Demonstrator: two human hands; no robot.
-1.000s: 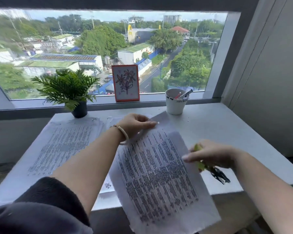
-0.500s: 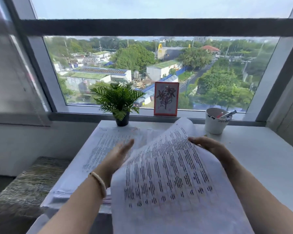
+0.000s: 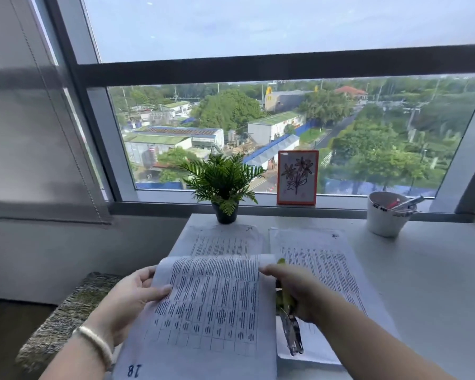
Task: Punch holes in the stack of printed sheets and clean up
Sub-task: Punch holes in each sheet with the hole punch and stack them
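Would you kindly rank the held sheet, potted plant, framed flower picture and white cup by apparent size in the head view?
1. held sheet, nearest the camera, which enlarges it
2. potted plant
3. framed flower picture and white cup: look alike, not ranked

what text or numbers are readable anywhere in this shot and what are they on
"18": handwritten in blue, seen upside down, on the near corner of the held sheet.
Golden-arches "M" logo: on the sign and wall of a building outside the window.
Printed lines on the held sheet and both table stacks: too blurred to read.
Handwritten marks at the stacks' far corners: illegible.
Dark marks on the white cup: unreadable.
Framed flower picture: no text visible.
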